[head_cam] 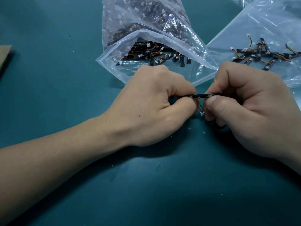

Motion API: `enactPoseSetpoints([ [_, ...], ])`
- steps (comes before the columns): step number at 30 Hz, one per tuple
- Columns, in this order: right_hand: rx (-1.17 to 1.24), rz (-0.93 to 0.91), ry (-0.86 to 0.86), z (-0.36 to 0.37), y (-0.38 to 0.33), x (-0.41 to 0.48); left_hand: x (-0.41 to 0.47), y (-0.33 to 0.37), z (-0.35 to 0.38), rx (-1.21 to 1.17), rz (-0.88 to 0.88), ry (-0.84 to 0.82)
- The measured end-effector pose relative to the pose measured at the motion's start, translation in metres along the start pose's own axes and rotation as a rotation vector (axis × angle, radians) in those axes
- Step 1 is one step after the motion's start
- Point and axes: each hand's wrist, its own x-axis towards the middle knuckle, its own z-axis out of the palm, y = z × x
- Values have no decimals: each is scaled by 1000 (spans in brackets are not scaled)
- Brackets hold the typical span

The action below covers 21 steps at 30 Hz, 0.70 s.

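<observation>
Here, just in front of the open plastic bag (162, 34), a person's left hand (151, 103) and right hand (249, 108) each pinch one end of a thin black circuit strip (201, 95), held level, probably so its wired white connector (202, 113) hangs free for handling.

bench (65, 79): teal | strip (201, 95): black | wires (200, 107): orange, yellow, black | connector (202, 113): white | bags (114, 22): clear | cardboard (4, 54): brown

An electronics assembly bench: teal work mat (65, 79), bagged circuit strips (146, 53) (wired).
</observation>
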Motion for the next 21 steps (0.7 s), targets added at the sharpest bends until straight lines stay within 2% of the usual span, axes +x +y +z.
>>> enactPoseSetpoints([
  [17,27,-6,-10,0,1,-1,0,1,0,-48,-31,-12],
  [21,126,18,24,1,0,0,-1,2,-2,-131,-66,27],
])
